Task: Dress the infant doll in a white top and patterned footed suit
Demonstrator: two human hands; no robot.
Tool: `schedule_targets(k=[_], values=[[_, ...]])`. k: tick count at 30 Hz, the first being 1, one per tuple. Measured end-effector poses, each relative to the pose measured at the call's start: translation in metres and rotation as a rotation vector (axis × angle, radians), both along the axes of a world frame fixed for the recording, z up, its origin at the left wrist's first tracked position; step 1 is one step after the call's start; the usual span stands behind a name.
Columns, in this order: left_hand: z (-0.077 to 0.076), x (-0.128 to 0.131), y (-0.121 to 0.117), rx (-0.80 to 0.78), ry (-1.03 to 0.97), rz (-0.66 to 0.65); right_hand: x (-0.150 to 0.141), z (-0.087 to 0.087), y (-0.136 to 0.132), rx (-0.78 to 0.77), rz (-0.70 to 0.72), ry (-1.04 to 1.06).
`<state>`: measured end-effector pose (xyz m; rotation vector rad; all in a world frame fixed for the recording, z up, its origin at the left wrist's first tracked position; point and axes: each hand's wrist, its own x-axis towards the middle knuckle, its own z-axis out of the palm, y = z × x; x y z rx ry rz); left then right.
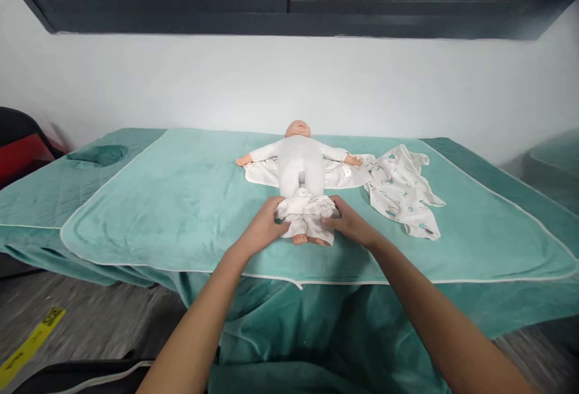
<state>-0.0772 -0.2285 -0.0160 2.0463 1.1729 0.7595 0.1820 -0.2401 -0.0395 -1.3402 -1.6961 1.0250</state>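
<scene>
A baby doll (299,158) lies on its back on the green-covered bed, its head toward the wall and arms stretched out. An opened white top (262,174) is spread beneath it, with the sleeves on its arms. Bunched around the doll's lower legs are white baby pants (305,208); its feet show below them. My left hand (265,225) grips the left side of the pants, thumb in front. On the right side, my right hand (350,220) holds the cloth the same way. Parts of the fingers are hidden behind the fabric.
A patterned white baby garment (402,192) lies flat to the right of the doll. The green bed cover (172,213) has a white-piped edge and a face hole (99,154) at the left. Behind the bed stands a white wall (203,86) below a dark window frame (280,17).
</scene>
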Motion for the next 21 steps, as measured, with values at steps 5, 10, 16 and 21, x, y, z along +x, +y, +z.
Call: schedule_targets(k=[5,10,16,21], values=[[-0.011,0.002,-0.023,0.079,0.168,-0.076,-0.012,-0.015,-0.028,0.223,-0.046,-0.225],[-0.022,0.015,-0.022,0.269,0.291,0.083,-0.018,-0.024,-0.025,0.378,-0.136,-0.259],[-0.025,0.022,-0.024,0.257,0.287,0.164,-0.008,-0.009,-0.023,0.260,-0.184,-0.387],[-0.006,0.019,-0.029,0.044,0.278,0.212,-0.010,0.027,-0.030,-0.021,-0.110,-0.239]])
